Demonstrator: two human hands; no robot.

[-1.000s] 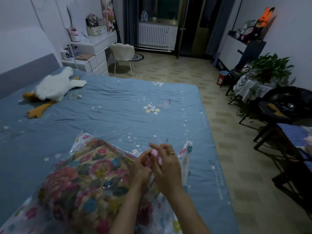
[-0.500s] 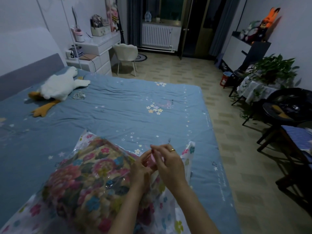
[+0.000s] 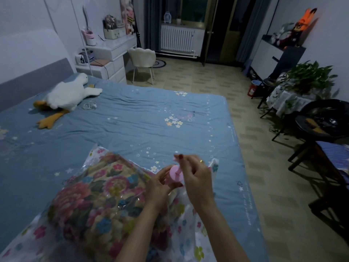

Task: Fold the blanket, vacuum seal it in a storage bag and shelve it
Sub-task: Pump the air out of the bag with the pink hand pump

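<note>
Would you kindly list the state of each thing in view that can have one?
Blanket: folded, inside the bag.
Bag: on the bed, still puffy.
Valve cap: lifted open, on its tether.
Left hand: holds the valve.
Right hand: pinches the cap's tab.
Door: open.

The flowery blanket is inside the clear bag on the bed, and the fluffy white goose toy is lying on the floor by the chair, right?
Not quite. The head view shows the goose toy lying on the bed, near the headboard, not on the floor by the chair. The rest is right: the flowery blanket is inside the clear bag on the bed.
</note>
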